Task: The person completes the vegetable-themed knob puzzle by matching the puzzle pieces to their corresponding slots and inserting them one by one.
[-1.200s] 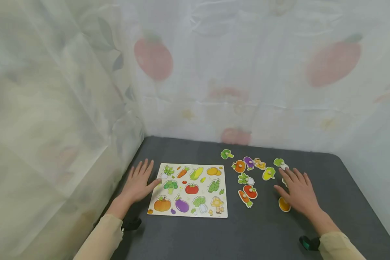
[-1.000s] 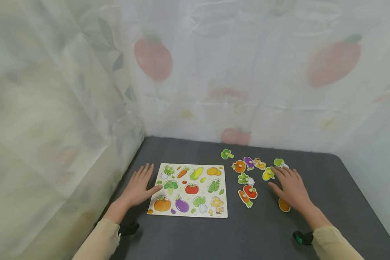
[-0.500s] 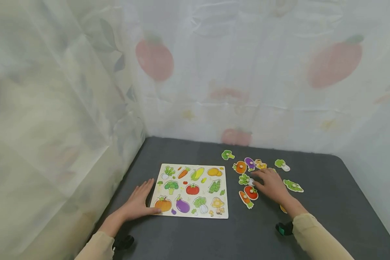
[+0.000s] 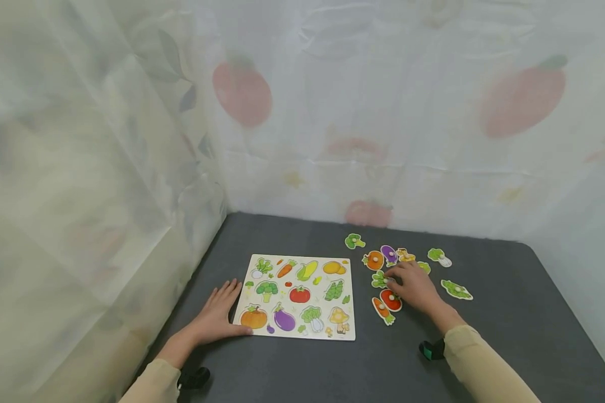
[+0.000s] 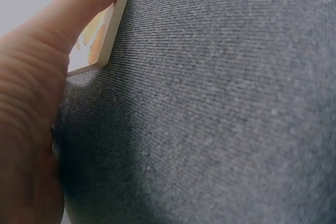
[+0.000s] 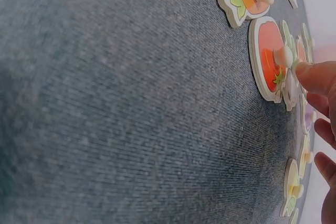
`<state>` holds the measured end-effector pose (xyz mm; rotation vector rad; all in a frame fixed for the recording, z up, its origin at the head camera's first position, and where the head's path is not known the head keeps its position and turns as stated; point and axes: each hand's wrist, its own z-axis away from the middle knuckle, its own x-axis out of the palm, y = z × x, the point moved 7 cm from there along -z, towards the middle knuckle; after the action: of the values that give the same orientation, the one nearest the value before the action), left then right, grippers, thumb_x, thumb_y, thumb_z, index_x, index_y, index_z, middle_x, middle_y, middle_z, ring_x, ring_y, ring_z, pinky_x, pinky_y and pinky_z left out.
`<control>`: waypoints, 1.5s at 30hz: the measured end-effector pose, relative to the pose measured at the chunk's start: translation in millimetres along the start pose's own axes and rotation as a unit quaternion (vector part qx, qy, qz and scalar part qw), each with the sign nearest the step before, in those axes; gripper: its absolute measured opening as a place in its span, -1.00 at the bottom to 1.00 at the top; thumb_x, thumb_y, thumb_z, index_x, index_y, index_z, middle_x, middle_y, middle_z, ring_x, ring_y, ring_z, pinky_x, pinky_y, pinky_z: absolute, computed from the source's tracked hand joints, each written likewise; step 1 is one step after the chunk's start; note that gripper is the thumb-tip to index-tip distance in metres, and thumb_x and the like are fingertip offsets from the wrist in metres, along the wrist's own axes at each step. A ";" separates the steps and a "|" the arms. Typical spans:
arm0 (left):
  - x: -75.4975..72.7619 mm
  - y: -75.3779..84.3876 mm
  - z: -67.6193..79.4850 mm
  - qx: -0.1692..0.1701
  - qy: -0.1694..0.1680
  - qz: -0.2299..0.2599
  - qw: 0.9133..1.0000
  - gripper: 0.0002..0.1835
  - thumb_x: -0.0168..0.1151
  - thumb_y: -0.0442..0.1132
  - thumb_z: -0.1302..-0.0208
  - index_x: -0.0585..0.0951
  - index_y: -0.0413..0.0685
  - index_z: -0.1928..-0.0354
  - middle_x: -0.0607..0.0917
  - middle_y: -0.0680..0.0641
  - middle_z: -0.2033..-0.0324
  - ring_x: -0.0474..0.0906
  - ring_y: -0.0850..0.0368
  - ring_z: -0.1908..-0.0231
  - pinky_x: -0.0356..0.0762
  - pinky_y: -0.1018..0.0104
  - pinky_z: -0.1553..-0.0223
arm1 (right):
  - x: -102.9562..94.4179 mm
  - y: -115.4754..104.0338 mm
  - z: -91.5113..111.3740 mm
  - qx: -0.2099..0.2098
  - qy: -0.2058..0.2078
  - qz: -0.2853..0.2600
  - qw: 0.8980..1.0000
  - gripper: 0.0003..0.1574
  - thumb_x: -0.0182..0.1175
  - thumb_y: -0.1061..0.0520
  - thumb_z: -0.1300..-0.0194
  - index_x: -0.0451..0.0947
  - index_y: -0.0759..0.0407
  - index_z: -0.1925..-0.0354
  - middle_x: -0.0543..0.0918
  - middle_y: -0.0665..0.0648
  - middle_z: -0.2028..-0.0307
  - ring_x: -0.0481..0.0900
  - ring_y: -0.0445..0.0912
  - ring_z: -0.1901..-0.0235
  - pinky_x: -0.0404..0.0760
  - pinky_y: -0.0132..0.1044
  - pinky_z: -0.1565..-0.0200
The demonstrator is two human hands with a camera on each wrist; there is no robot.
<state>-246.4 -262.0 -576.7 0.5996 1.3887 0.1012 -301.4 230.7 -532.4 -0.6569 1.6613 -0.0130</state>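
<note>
A vegetable puzzle board [image 4: 315, 334] with pictured shapes lies left of centre on the dark table. My left hand [image 4: 214, 319] rests at its near left corner, fingers stretched along the left side. In the left wrist view the thumb [image 5: 86, 6] lies along the board's near edge. My right hand [image 4: 415, 288] reaches over the loose pieces. Its thumb and forefinger pinch the knob of the turnip piece [image 4: 378, 279], which still lies on the table. Beside it are the tomato piece [image 6: 269, 51] and the carrot piece [image 4: 382, 311].
Further back lie a broccoli piece [image 4: 354, 241], a pumpkin piece [image 4: 373, 260], an eggplant piece [image 4: 389, 254] and a mushroom piece [image 4: 405, 256]. A corn piece [image 4: 424, 267] is partly behind the right hand. Right of it are a cabbage piece [image 4: 440, 257] and a green pea piece [image 4: 456, 290].
My right hand has moved left from the far-right pieces to the turnip piece and now pinches its knob. My left hand has slid toward me, down to the board's near left corner.
</note>
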 end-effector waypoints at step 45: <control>2.0 -0.2 4.8 0.006 -0.020 0.004 1.000 0.44 0.41 0.59 0.15 0.06 -0.11 -0.63 0.00 -0.25 -0.60 -0.18 -0.27 -0.57 -0.28 -0.29 -0.49 | 6.5 23.1 -5.2 0.002 -0.019 -0.104 0.994 -0.87 0.43 0.11 -0.30 0.84 -0.06 0.18 0.63 0.02 0.16 0.47 0.04 0.10 0.42 0.03 0.05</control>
<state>-241.5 -263.0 -578.3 0.6147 1.3492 0.0867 -315.9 245.4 -545.6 -0.8212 1.5494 -0.1525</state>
